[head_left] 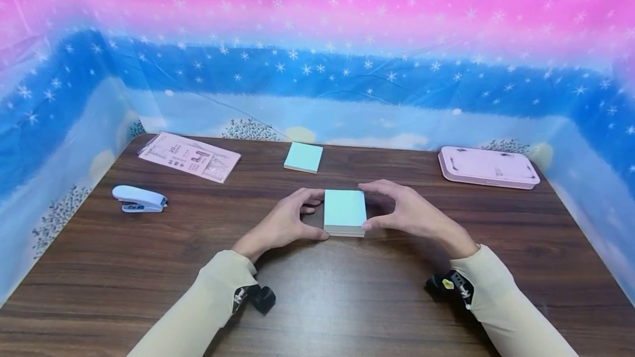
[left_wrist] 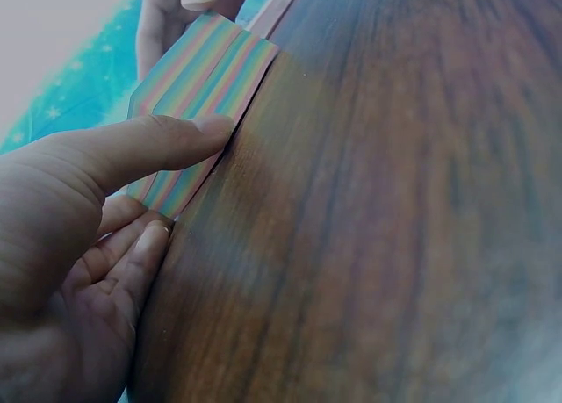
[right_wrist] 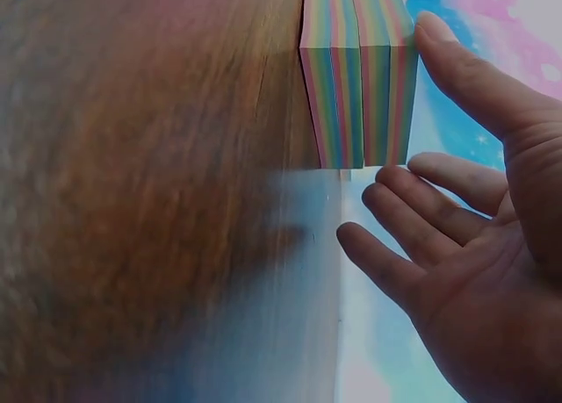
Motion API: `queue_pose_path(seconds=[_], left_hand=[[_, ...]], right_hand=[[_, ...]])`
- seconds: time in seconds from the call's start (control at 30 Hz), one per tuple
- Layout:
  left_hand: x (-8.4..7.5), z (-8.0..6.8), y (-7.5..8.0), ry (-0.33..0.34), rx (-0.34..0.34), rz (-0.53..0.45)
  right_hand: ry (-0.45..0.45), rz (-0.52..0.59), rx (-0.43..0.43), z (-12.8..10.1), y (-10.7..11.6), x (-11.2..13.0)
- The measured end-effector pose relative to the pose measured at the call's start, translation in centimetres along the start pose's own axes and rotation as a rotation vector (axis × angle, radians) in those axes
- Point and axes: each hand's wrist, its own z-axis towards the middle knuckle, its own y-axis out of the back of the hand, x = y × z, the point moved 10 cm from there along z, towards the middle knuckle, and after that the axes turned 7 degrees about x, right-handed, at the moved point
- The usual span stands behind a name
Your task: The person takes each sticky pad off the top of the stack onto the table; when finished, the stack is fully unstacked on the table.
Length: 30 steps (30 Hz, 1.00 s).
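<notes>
A thick stack of pale blue sticky notes (head_left: 344, 209) lies at the table's middle; its sides show rainbow stripes (left_wrist: 198, 78) (right_wrist: 356, 96). My left hand (head_left: 319, 215) grips its left side, thumb (left_wrist: 167, 140) pressed flat on the edge, the other fingers curled beside the corner. At the stack's right side is my right hand (head_left: 366, 206); its thumb (right_wrist: 457, 61) touches the edge, while its fingers are spread and relaxed, just off the end face. The stack rests on the table.
A thinner pale blue pad (head_left: 303, 157) lies further back. A light blue stapler (head_left: 139, 198) sits at the left, a pink printed packet (head_left: 188, 156) at the back left, a pink flat case (head_left: 488, 167) at the back right. A starry backdrop walls the wooden table (head_left: 317, 291).
</notes>
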Motion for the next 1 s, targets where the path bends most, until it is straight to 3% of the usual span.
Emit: queue_pose_path(seconds=[1.0], left_hand=[[-0.22, -0.18, 0.09, 0.005, -0.003, 0.008]], right_hand=[[0.047, -0.077, 0.021, 0.07, -0.18, 0.72]])
